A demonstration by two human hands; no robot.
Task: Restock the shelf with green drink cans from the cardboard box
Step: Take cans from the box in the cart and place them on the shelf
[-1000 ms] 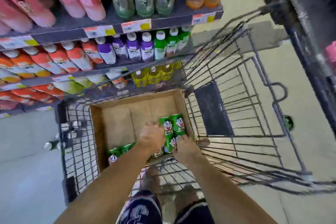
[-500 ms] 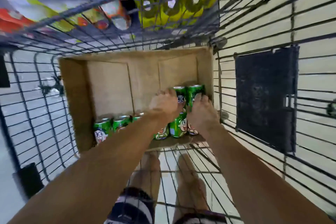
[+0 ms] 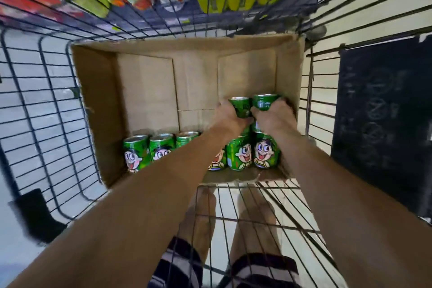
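Both hands reached into the box (image 3: 98,110), which sat in a wire cart (image 3: 46,105). The left hand (image 3: 228,117) gripped one green can (image 3: 240,107), fingers curled round it; the right hand (image 3: 274,116) gripped another can (image 3: 264,101) just beside it, near the box's right wall. More cans (image 3: 136,153) stood along the near side, each showing a wide-eyed cartoon face; their lettering was too blurred to read.

A single head-worn wide-angle camera looks steeply down from close above into a wire cart (image 3: 56,110) — the open cardboard box (image 3: 98,105) fills mid-frame, forearms reach in from the bottom edge, blurred shelf stock crosses the top.
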